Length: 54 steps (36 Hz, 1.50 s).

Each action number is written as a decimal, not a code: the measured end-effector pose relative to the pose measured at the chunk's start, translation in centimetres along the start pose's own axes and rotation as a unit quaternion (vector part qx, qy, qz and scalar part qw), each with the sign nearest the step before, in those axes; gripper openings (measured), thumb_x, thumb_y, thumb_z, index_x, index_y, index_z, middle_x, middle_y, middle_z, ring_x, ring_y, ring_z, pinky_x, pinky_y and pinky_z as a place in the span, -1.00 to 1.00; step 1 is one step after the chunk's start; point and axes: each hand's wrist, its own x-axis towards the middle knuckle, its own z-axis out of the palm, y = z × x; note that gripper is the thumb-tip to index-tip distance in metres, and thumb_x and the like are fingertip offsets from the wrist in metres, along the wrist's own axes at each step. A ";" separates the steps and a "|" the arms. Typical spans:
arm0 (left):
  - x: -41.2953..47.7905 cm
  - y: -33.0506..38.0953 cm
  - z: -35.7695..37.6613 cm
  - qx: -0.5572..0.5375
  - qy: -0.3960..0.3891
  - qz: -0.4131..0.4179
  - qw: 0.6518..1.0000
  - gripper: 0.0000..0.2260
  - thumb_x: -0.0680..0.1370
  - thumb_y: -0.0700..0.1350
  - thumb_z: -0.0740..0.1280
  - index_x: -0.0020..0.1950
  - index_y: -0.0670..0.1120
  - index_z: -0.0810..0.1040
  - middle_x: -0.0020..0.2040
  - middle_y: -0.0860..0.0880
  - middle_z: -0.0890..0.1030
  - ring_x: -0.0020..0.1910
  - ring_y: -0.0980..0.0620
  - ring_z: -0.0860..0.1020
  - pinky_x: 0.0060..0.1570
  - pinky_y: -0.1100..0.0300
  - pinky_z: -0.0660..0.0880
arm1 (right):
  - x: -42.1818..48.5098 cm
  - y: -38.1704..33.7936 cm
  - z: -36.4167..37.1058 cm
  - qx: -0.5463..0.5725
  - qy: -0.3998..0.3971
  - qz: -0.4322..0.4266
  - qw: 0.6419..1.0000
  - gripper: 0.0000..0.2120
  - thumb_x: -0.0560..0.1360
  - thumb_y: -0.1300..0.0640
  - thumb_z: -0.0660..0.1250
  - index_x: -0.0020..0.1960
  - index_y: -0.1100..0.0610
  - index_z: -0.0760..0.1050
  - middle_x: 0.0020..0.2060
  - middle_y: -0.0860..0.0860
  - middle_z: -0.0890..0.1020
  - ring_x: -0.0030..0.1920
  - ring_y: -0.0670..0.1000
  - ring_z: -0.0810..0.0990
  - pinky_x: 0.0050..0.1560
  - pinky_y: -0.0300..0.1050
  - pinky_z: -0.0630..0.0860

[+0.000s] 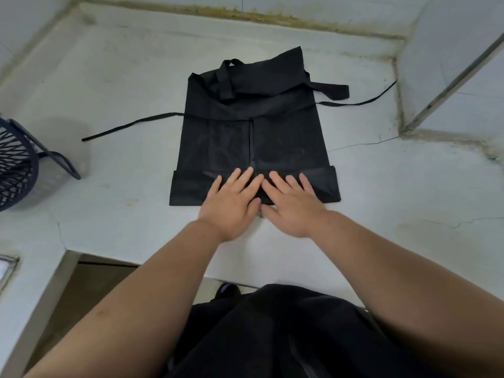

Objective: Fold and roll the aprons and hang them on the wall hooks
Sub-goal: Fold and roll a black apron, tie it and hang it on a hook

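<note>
Apron count stood at one: a single black apron (pixel 253 137) lay flat in the middle of the pale grey counter (pixel 122 77), its two side panels turned inward so that their edges met along a centre line. Its near end was turned up into one folded band (pixel 188 186) that ran across the full width and stuck out a little past the body on both sides. At the far end the neck strap (pixel 226 77) lay bunched on top of the cloth, and one wide strap end (pixel 330 90) poked out to the right. Two thin waist ties trailed over the counter, the left tie (pixel 131 125) slanting toward me and the right tie (pixel 362 100) curving off to the wall (pixel 450 64).

I had both grips on the band, side by side near its middle. My left grip (pixel 231 203) lay palm down with the fingers straight and spread, pressing the cloth and clasping nothing. My right grip (pixel 291 205) lay the same way, flat and unclenched, its thumb close to the left thumb at the near edge.

One dark blue mesh basket (pixel 16 165) stood at the left edge of the counter, well apart from the apron. One thin crack (pixel 362 144) ran across the counter to the right of the cloth.
</note>
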 end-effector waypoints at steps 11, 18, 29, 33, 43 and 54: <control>-2.1 -4.5 -1.1 0.034 -0.041 -0.137 0.989 -0.14 0.43 0.47 0.00 0.57 0.04 -0.18 0.58 0.08 -0.19 0.55 0.08 -0.19 0.50 0.05 -0.15 | -0.2 4.8 -0.3 -0.073 0.008 0.032 0.997 -0.07 0.35 -0.45 -0.42 0.53 0.06 0.00 0.50 0.04 0.11 0.38 0.12 0.25 0.46 -0.02 0.09; -1.6 -5.7 -3.6 -0.032 0.022 -0.146 0.988 -0.38 0.46 0.20 0.35 0.48 0.06 0.32 0.44 0.07 0.25 0.42 0.03 0.25 0.37 0.05 0.27 | 0.0 4.2 -3.3 0.013 0.004 0.038 0.999 -0.60 0.65 -0.10 -0.10 0.21 0.05 0.41 0.07 -0.02 0.46 0.13 0.08 0.48 0.16 -0.03 0.39; -1.3 -9.6 -8.2 -0.378 -0.061 -0.234 0.894 -0.89 0.51 -0.16 0.40 0.01 -0.08 0.67 0.01 -0.05 0.68 -0.01 0.01 0.60 0.05 0.20 0.50 | 0.9 5.8 -7.8 0.115 -0.126 0.086 0.982 -0.88 0.38 0.16 0.32 -0.29 0.10 0.40 -0.33 0.01 0.49 -0.28 0.06 0.51 -0.33 -0.20 0.37; -1.4 -10.3 -6.9 -0.455 0.019 -0.268 0.849 -0.93 0.55 -0.12 0.37 0.00 -0.06 0.62 -0.01 -0.04 0.65 -0.06 0.01 0.60 -0.01 0.17 0.49 | 1.3 7.2 -7.0 0.247 -0.080 0.168 0.951 -0.88 0.41 0.17 0.37 -0.14 0.23 0.52 -0.22 0.11 0.55 -0.21 0.11 0.58 -0.27 -0.09 0.57; 0.3 -5.3 -2.7 -0.047 0.239 -0.226 0.943 -0.47 0.51 -0.22 0.27 0.48 -0.16 0.25 0.46 -0.20 0.28 0.36 -0.24 0.31 0.16 -0.15 0.38 | 1.6 4.1 -4.5 0.118 0.112 0.265 0.950 -0.27 0.40 0.05 0.38 0.45 0.05 0.09 0.24 0.12 0.39 0.18 0.18 0.44 0.09 0.01 0.38; 1.6 -4.3 -0.9 0.084 -0.044 -0.036 0.995 -0.42 0.57 0.31 -0.18 0.54 0.17 -0.24 0.57 0.05 -0.24 0.54 0.00 -0.24 0.49 -0.04 -0.22 | 2.2 1.8 -0.5 -0.023 -0.004 0.059 0.998 -0.33 0.55 -0.31 -0.16 0.55 -0.02 -0.18 0.55 0.06 -0.12 0.52 0.15 -0.07 0.51 0.06 -0.21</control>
